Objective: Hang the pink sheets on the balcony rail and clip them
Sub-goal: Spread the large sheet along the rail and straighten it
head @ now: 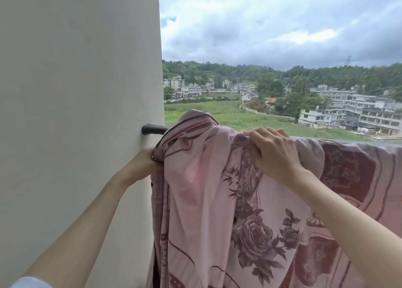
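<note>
Pink sheet (208, 179), floral print, draped over the black balcony rail (153, 129) beside the white wall (76, 91) at left. Left hand (144, 160) grips the sheet's bunched left edge below the rail. Right hand (274, 151): fingers curled, pinching a fold at rail height.

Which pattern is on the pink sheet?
Dark mauve roses, leaves and banded borders on the pink sheet, clearest in the head view.
</note>
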A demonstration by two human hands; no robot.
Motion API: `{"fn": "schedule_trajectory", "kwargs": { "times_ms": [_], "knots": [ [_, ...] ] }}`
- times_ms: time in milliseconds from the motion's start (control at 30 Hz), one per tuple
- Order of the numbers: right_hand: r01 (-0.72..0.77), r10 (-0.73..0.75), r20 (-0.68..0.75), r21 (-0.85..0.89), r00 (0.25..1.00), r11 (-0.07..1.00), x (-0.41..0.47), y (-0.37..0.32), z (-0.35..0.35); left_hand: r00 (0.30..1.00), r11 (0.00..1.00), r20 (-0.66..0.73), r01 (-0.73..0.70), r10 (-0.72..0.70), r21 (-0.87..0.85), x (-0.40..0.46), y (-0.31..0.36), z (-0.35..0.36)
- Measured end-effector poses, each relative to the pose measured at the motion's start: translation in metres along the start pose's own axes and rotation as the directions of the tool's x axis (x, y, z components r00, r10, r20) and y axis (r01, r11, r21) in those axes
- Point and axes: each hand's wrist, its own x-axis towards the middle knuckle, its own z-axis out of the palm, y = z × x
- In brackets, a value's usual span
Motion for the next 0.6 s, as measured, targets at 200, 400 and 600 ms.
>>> {"fn": "schedule_trajectory", "kwargs": {
  "times_ms": [200, 400, 600],
  "knots": [
    [0.045, -0.045, 0.019, 0.035, 0.999, 0.998, 0.004, -0.01, -0.004, 0.941, 0.961, 0.335, 0.046, 0.051, -0.274, -0.007, 0.012, -0.04],
    [0.095, -0.095, 0.049, 0.006, 0.994, 0.995, 0.006, -0.005, -0.004, 0.993, 0.992, 0.021, -0.113, 0.114, -0.056, 0.011, 0.047, -0.007],
    [-0.042, 0.041, -0.04, -0.02, 0.998, 0.999, -0.005, 0.021, -0.017, 0.91, 0.963, -0.365, -0.248, 0.195, -0.104, 0.032, 0.066, 0.019]
  ]
}}
